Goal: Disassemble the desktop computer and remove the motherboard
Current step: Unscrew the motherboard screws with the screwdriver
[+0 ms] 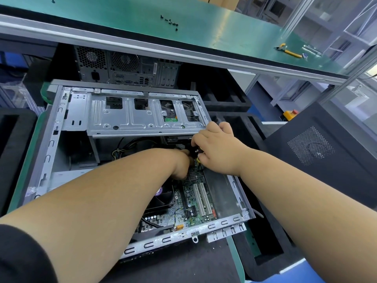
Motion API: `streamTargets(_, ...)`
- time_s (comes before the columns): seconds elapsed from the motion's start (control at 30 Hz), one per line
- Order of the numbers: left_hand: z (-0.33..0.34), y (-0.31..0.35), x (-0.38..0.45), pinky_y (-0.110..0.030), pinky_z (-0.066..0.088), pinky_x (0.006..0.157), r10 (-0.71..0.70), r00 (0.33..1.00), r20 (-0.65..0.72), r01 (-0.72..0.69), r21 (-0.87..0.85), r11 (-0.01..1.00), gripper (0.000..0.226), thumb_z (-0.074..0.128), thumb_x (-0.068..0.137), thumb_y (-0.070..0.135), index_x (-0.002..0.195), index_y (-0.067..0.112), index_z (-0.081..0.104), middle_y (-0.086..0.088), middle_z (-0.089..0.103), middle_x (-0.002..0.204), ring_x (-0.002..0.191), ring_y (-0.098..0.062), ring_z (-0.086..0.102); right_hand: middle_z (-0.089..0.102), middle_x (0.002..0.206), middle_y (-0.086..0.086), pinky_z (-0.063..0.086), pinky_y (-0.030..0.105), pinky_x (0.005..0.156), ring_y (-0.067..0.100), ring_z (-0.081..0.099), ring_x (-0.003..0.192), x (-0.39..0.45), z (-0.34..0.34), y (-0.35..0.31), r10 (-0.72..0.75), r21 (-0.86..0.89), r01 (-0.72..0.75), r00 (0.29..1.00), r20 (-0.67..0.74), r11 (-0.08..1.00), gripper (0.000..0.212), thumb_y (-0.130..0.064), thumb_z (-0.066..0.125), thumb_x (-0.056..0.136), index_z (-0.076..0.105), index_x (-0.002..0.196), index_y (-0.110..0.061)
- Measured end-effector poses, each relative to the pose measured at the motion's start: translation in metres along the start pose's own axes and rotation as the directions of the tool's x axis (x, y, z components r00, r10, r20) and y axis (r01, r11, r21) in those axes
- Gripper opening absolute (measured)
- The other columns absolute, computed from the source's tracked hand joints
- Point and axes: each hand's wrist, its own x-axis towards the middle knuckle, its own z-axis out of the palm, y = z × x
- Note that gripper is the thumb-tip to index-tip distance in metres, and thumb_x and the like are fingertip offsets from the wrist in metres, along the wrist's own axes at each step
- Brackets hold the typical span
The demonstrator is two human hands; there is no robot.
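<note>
Both hands meet at the motherboard (195,193) (its 1 o'clock corner) — right hand (216,148) pinches a cable connector (198,158) to unplug it; left hand's (181,164) grip I cannot tell.

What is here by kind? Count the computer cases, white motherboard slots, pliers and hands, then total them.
Computer cases: 2, open case, closed tower
White slots: 2
Pliers: 1
Hands: 2, left hand, right hand
Total: 7

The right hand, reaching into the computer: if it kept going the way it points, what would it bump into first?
Probably the silver drive cage just beyond the right hand; its fingers already sit at the cage's lower edge, though depth is unclear.
</note>
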Motion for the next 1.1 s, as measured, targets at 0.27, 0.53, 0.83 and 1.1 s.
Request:
streamTargets(0.27,0.0002,0.0002,0.0006,-0.032,0.044,0.098,-0.006,1.000,-0.007,0.006,-0.013,1.000,0.066,0.050,0.093,0.020,0.152,0.018,0.019,-0.009,0.023,0.151,0.126,-0.026,0.041,0.060,0.104,-0.010,0.016,0.037,0.091,0.017,0.035,0.108,0.0032,-0.0020,-0.0015,-0.020,-0.005,0.020,1.000,0.009,1.000,0.030,-0.042,0.045,0.095,0.052,0.119,-0.025)
streamTargets(0.53,0.0020,-0.0021,-0.0006,-0.035,0.048,0.094,-0.039,0.999,-0.003,0.039,-0.041,0.998,0.059,0.051,0.091,0.022,0.146,0.012,0.031,-0.010,0.036,0.144,0.112,-0.025,0.051,0.056,0.104,-0.008,0.021,0.039,0.096,0.020,0.036,0.108,-0.0003,-0.0023,-0.0027,-0.009,-0.101,0.009,1.000,-0.002,0.995,0.048,-0.059,0.031,0.095,0.053,0.112,-0.020)
streamTargets(0.83,0.0005,-0.0002,-0.0019,-0.033,0.041,0.101,0.015,1.000,-0.026,-0.015,0.013,1.000,0.064,0.049,0.094,0.024,0.151,0.021,0.021,-0.006,0.022,0.151,0.131,-0.025,0.037,0.056,0.110,-0.010,0.020,0.039,0.097,0.018,0.033,0.113,0.0025,-0.0020,-0.0023,0.026,0.040,-0.026,1.000,0.014,0.999,0.028,-0.035,0.050,0.091,0.054,0.118,-0.026)
streamTargets(1.1,-0.0002,0.0001,-0.0036,-0.030,0.044,0.085,-0.010,1.000,-0.027,0.009,-0.018,1.000,0.048,0.050,0.094,0.024,0.139,0.010,0.039,-0.010,0.040,0.136,0.095,-0.022,0.046,0.061,0.094,-0.011,0.020,0.040,0.094,0.017,0.035,0.104,0.0038,-0.0030,0.0008,-0.013,-0.095,0.016,0.999,0.029,0.995,0.045,-0.057,0.030,0.097,0.059,0.104,-0.024)
